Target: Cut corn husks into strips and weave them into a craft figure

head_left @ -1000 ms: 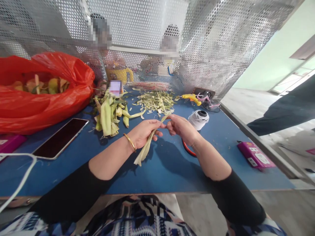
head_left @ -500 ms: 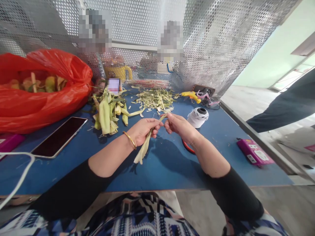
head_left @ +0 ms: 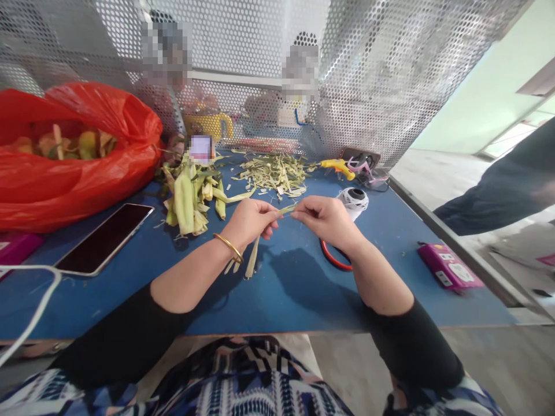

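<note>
My left hand (head_left: 254, 222), with a gold bangle at its wrist, is closed around a small bundle of pale corn husk strips (head_left: 252, 261). Their loose ends hang below the palm, partly behind the wrist. From between my left fingertips the thin upper end runs to my right hand (head_left: 323, 218), which pinches it between thumb and forefinger. Just behind the right hand stands a spool of white thread (head_left: 354, 199), partly covered. Under the right wrist shows a red loop handle (head_left: 336, 261); the rest is hidden.
Corn husks (head_left: 185, 199) and husk shreds (head_left: 275, 173) lie at the back of the blue table (head_left: 295, 306). A red plastic bag (head_left: 134, 124) and phone (head_left: 106, 240) are left. A yellow glue gun (head_left: 338, 167) and purple packet (head_left: 448, 266) are right. Perforated metal (head_left: 368, 86) stands behind.
My right hand has turned over, its back now upward, and more of the red handle shows. The husk bundle's hanging ends have shifted behind my left wrist.
</note>
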`<state>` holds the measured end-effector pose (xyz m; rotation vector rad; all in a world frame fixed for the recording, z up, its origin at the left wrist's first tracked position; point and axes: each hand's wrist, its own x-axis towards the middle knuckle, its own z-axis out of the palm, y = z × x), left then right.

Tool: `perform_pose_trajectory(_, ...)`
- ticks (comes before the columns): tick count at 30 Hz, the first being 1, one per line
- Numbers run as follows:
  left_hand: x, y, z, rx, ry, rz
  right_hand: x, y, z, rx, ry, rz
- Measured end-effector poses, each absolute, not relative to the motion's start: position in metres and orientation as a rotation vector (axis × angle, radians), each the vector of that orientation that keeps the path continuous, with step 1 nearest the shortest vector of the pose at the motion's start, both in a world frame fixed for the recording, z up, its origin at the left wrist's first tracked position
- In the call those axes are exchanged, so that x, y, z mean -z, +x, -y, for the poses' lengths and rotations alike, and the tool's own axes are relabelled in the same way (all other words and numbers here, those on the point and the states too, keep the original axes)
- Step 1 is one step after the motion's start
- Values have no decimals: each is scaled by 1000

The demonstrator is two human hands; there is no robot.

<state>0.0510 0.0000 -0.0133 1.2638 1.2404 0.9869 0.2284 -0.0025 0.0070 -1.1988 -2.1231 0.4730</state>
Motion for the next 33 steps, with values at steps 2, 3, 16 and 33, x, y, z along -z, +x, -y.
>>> perform_pose_trajectory(2, 13, 50, 0, -977, 1339, -1259, -9, 226, 7, -420, -1142, 2134)
perform_pose_trajectory(3, 13, 50, 0, -969, 1365, -1265, -9, 225, 8, -400, -1111, 2138)
perform_pose_trajectory(16, 3, 45, 9, -803, 1465, -906, -6, 232, -5, -1115, -1222, 1731)
perform_pose_trajectory(33, 6, 44, 3, -1144, 1765, -1398, 16, 207, 15, -93, -1073, 2197)
